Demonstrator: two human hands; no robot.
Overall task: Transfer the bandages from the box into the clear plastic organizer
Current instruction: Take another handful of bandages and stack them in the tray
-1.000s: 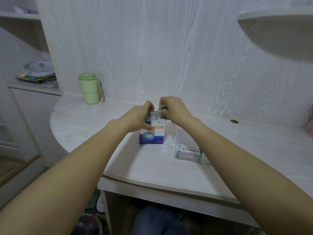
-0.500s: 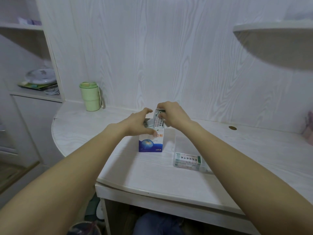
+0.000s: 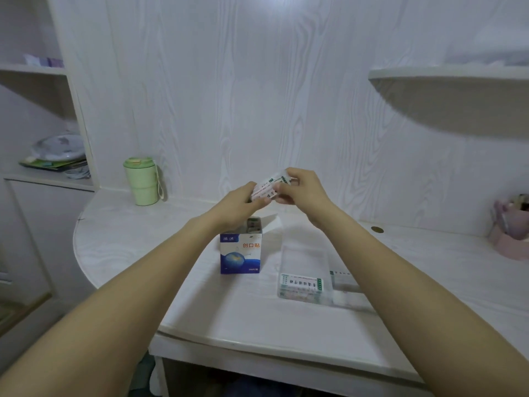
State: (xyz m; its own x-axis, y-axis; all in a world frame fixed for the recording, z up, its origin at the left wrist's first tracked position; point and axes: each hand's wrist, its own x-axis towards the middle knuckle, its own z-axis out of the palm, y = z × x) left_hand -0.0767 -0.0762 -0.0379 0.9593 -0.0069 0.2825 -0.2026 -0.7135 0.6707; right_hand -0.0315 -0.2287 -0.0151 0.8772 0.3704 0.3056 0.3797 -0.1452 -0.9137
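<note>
Above the open box (image 3: 240,253), mid-desk: both hands pinching one bundle of bandages (image 3: 268,188), left hand (image 3: 239,206) and right hand (image 3: 303,190) with fingers curled round it. Could fan out and spill if either pinch slackens. Organizer (image 3: 305,277) just beside the box, toward the desk (image 3: 257,319) front edge; open room around both.

one box (image 3: 240,255), one organizer (image 3: 305,282), one cup (image 3: 141,181)

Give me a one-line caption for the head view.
Both hands hold a bandage stack above the open box, clear organizer alongside.
</note>
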